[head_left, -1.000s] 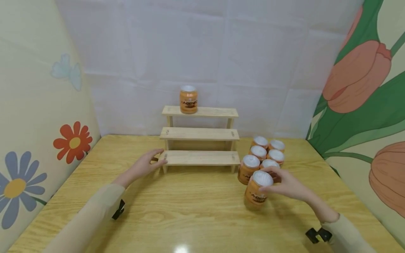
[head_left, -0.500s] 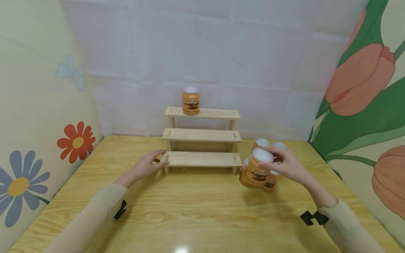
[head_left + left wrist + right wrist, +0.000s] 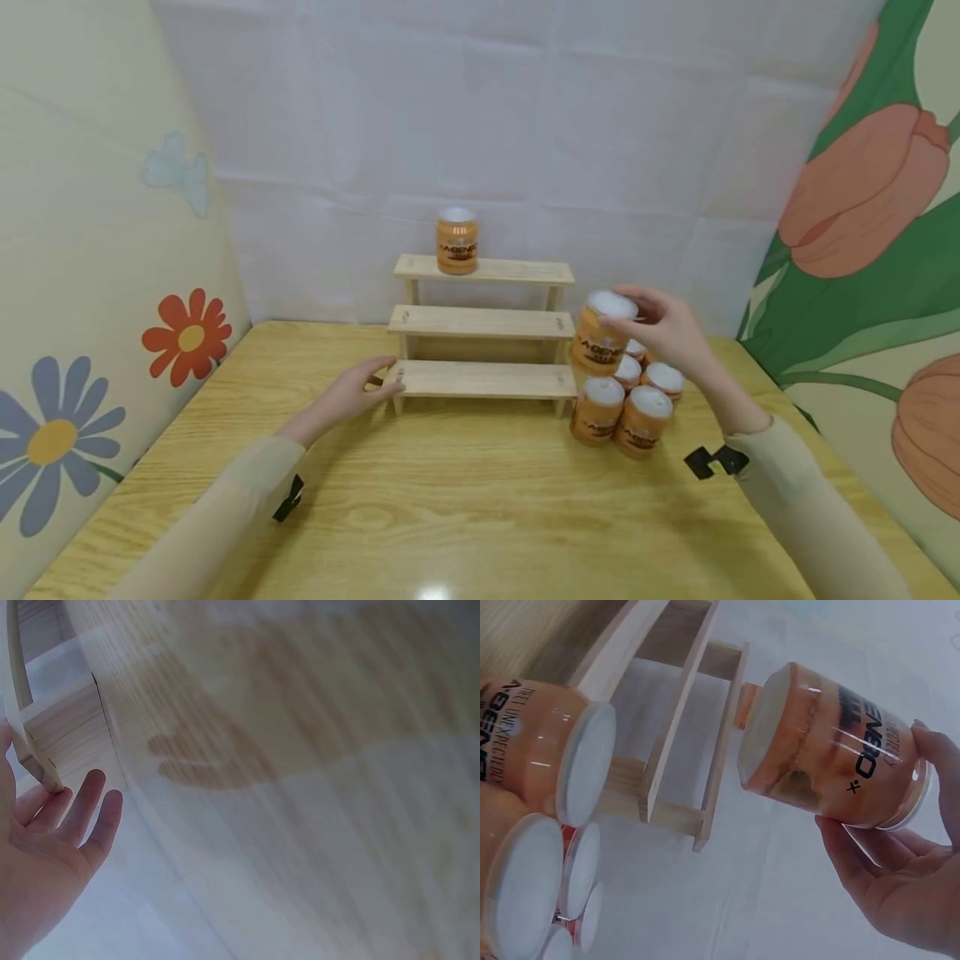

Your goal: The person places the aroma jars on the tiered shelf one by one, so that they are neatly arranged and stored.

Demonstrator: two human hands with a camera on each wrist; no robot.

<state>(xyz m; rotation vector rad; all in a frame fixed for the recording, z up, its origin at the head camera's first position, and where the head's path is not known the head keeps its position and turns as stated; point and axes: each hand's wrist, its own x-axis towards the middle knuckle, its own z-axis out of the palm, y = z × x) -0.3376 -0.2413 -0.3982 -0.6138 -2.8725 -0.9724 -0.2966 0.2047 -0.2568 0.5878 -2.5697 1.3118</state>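
Note:
My right hand holds an orange can by its upper end, thumb on the near side and fingers behind. This can is in the air beside the right end of a three-tier wooden stand. In the right wrist view the can shows its dark lettering and pale end. At the stand's left end, my left hand grips the lowest board between thumb and fingers. The left wrist view shows its fingertips at the board's corner, other fingers extended. Another orange can stands on the top tier, left of its middle.
Several more orange cans stand upright in a close group on the wooden table, right of the stand. A white cloth hangs behind. Flowered panels flank the table on both sides.
My right hand has lifted the can off the table at the front of the group, carrying it up, back and slightly left towards the stand. My left hand stays on the lowest board.

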